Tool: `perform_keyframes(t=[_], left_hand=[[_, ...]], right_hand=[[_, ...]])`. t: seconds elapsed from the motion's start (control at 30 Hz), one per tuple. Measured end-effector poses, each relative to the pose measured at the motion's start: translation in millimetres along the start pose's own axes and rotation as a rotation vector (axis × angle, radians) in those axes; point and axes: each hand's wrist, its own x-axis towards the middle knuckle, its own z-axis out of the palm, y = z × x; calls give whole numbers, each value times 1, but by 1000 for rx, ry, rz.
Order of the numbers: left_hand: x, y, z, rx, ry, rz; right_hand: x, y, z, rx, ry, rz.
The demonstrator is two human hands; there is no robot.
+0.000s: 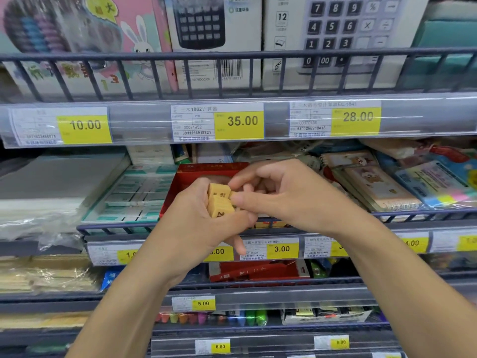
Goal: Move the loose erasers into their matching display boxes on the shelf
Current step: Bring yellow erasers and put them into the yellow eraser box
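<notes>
Nearest: left hand (204,223), fingers curled round a stack of tan erasers (219,201). Right hand (278,195) meets it from the right; thumb and forefinger pinch the stack's right edge, other fingers loosely bent. Both are held in front of the middle shelf's wire rail (413,215). Just behind: open red display box (185,182), interior mostly hidden by the hands. Beside it on the left, a teal-and-white box (134,195); to the right, notebooks (374,182). Yellow price tags (238,124) line the shelf edges. Farthest, top shelf: calculator boxes (214,34).
</notes>
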Motion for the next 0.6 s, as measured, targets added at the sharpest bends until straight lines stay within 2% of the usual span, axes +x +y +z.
perform_keyframes(t=[0.1, 0.23, 0.3, 0.37, 0.43, 0.6], left_hand=[[-3, -1, -3, -34, -10, 11], [-4, 0, -4, -121, 44, -4], [-4, 0, -4, -177, 74, -16], [-4, 1, -4, -257, 51, -12], [-4, 2, -1, -311, 23, -9], [-3, 1, 1, -308, 79, 4]], right_hand=[[-3, 4, -7, 88, 4, 30], [-7, 12, -15, 286, 32, -32], [-10, 16, -18, 357, -35, -61], [-13, 19, -19, 406, -123, -99], [-14, 21, -19, 413, -144, -129], [-17, 19, -14, 250, 49, -216]])
